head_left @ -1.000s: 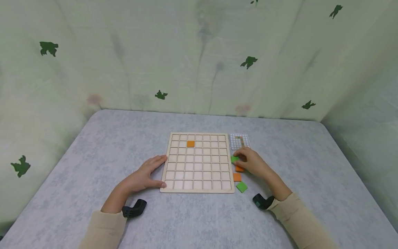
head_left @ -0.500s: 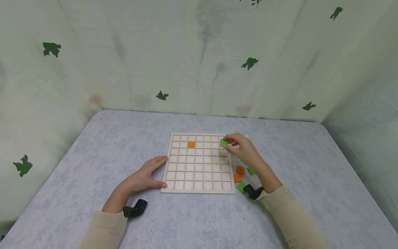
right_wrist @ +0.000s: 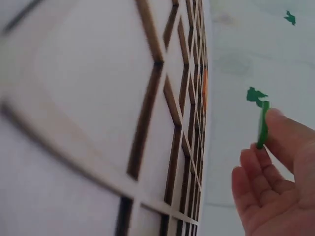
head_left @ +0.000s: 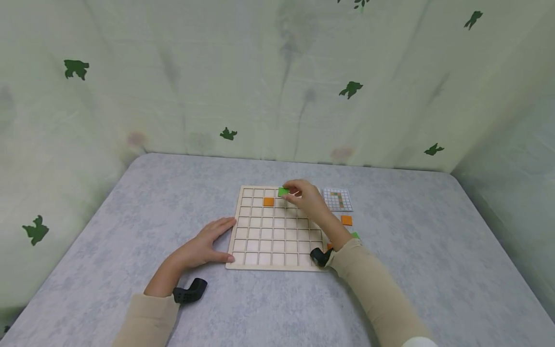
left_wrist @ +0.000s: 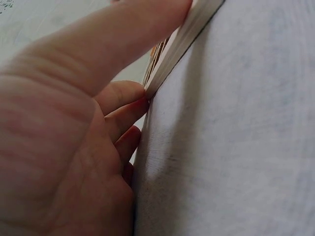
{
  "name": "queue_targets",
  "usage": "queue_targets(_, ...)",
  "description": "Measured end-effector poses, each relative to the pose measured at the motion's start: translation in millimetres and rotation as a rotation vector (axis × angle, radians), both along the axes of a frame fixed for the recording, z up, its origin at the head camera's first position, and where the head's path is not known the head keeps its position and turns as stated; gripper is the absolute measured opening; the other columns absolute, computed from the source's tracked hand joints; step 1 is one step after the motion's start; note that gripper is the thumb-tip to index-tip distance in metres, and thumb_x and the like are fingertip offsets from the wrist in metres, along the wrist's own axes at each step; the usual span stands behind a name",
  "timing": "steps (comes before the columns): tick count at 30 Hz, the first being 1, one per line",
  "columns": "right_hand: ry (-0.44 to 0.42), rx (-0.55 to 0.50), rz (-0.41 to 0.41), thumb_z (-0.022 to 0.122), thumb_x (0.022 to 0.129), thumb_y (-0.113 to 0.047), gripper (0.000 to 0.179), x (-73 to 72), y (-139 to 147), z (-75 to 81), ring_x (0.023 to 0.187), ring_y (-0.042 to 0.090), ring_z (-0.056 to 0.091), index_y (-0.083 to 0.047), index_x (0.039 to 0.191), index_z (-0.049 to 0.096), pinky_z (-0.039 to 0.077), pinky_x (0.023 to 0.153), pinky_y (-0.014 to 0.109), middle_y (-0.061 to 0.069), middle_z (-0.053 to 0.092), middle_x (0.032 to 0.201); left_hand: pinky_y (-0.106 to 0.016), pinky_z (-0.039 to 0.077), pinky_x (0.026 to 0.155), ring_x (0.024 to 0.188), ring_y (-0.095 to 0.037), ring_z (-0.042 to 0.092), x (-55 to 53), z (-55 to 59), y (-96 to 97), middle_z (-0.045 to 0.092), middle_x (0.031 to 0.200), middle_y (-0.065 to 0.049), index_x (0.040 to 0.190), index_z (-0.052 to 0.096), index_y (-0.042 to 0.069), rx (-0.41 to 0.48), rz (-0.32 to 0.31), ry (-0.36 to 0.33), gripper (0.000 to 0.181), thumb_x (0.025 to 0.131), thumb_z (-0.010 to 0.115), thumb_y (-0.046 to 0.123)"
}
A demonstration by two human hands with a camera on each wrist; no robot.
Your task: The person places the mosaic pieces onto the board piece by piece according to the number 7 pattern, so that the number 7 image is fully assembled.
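Near the centre of the frame, 1 orange tile (head_left: 269, 202) sits in the gridded board (head_left: 273, 234); above the board's top edge, the right hand (head_left: 307, 197) pinches 1 green tile (head_left: 283, 192). The left hand (head_left: 199, 246), thumb and fingers spread wide, touches the board's left side. The work seems barely begun: 1 tile placed, at least 4 left. Counted: 1 board, 1 pattern card (head_left: 338, 199) at centre right, 3 orange and 2 green tiles, including a loose orange square (head_left: 346, 220), plus a second orange square (head_left: 330, 246) and a green square (head_left: 355, 235) partly hidden by the right sleeve (head_left: 373, 284).

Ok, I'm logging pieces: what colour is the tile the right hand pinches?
The tile is bright green; its face shows best in the head view.
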State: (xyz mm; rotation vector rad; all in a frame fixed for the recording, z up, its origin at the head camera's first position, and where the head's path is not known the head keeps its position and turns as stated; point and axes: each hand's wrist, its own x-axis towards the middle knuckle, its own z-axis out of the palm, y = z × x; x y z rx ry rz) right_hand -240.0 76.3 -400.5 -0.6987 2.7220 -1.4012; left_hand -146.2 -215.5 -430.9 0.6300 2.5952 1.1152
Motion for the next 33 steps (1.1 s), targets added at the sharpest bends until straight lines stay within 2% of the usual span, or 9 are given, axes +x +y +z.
queue_targets(8,-0.121,0.086,0.005,0.063,0.084,-0.022,0.031,-11.6,-3,-21.9,0.089,0.014,0.052,-0.009,0.112,0.061,0.045,0.075,0.029,0.002,0.056,0.103,-0.058,0.011,0.099,0.131,-0.038,0.009,-0.5,-1.3,-0.1,0.022,0.144,-0.016,0.142,0.025,0.004,-0.001,-0.002,-0.001,0.096,0.068,0.076,0.039)
queue_targets(16,-0.059,0.197,0.063,0.063,0.085,-0.02,0.023,-14.8,-8,-24.6,0.08,0.015,0.047,-0.012,0.107,0.065,0.042,0.069,0.029,0.001,0.053,0.094,-0.06,0.011,0.097,0.13,-0.04,0.008,-0.7,-1.5,-0.4,0.021,0.144,-0.018,0.141,0.025,0.002,0.002,-0.005,0.011,0.095,0.07,0.075,0.038)
queue_targets(20,-0.085,0.227,0.056,0.064,0.084,-0.02,0.026,-14.0,-11,-23.0,0.077,0.014,0.045,-0.014,0.109,0.065,0.041,0.066,0.028,0.0,0.05,0.088,-0.06,0.011,0.098,0.13,-0.04,0.009,-0.9,-1.4,-1.0,0.022,0.143,-0.018,0.141,0.025,0.002,-0.001,-0.009,0.014,0.094,0.07,0.075,0.038)
queue_targets(24,-0.111,0.23,0.07,0.063,0.084,-0.02,0.029,-12.6,-11,-20.6,0.079,0.016,0.045,-0.015,0.113,0.063,0.041,0.068,0.029,0.001,0.049,0.09,-0.059,0.012,0.097,0.13,-0.04,0.01,-0.5,-1.0,-1.8,0.022,0.143,-0.019,0.141,0.025,0.001,-0.003,-0.008,0.018,0.094,0.07,0.075,0.038)
queue_targets(29,-0.141,0.177,0.069,0.063,0.085,-0.021,0.038,-9.8,-5,-16.5,0.091,0.014,0.05,-0.017,0.123,0.057,0.043,0.077,0.03,0.002,0.052,0.103,-0.059,0.011,0.098,0.131,-0.04,0.009,0.3,-0.2,-1.1,0.021,0.144,-0.018,0.141,0.025,0.002,-0.002,-0.002,0.003,0.095,0.07,0.075,0.038)
queue_targets(33,-0.103,0.09,0.077,0.061,0.086,-0.019,0.043,-6.0,4,-6.3,0.1,0.021,0.051,-0.012,0.128,0.052,0.043,0.083,0.033,0.009,0.053,0.112,-0.058,0.011,0.098,0.131,-0.039,0.009,0.3,0.3,-0.4,0.022,0.144,-0.017,0.141,0.025,0.002,-0.001,-0.001,0.002,0.095,0.069,0.076,0.038)
